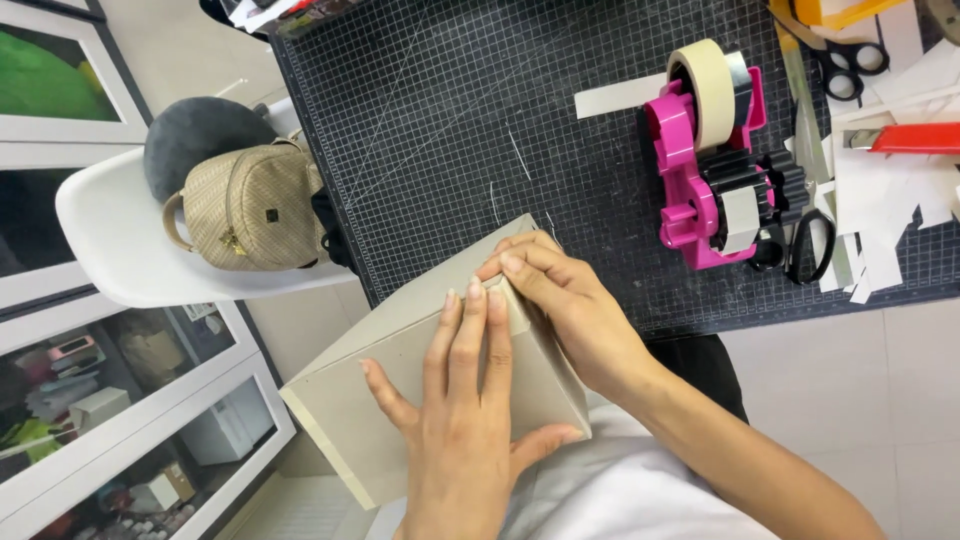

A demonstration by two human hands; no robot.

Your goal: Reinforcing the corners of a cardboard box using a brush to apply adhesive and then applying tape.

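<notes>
A grey cardboard box (350, 400) lies tilted at the near edge of the black cutting mat (450, 110), partly over my lap. My left hand (465, 420) rests flat on its top face, fingers spread and pointing away, with the thumb hooked over the box's right edge. My right hand (565, 295) comes in from the right. Its fingertips press on the box's upper edge near the far corner, right beside my left fingertips. The box face beneath both palms is hidden.
A pink tape dispenser (700, 170) with a cream tape roll stands on the mat at the right. Black scissors (810, 245), a red utility knife (915, 138) and white paper scraps (890, 200) lie beyond it. A white chair (110, 240) with a beige backpack (250, 205) stands at left.
</notes>
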